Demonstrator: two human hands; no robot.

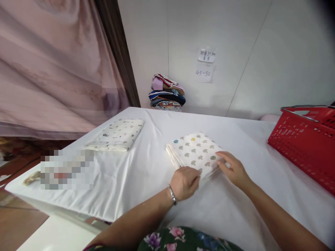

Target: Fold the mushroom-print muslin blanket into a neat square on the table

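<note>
A folded white cloth [199, 148] printed with grey mushrooms and a few coloured round motifs lies on the white-covered table in front of me. My left hand [184, 182], with a silver bracelet at the wrist, is closed at the cloth's near left edge; its fingertips are partly hidden. At the right edge rests my right hand [232, 170], its fingers apart and touching the cloth. Further left lies another folded white cloth [119, 135] with small dark prints, apart from both hands.
On the right stands a red plastic basket [300, 146] with a metal handle. A stack of folded fabrics [167, 92] sits beyond the far edge of the table [146, 177], by the wall. Paper notes [205, 74] hang there. A pink curtain [60, 69] borders the left. One item at left is pixelated.
</note>
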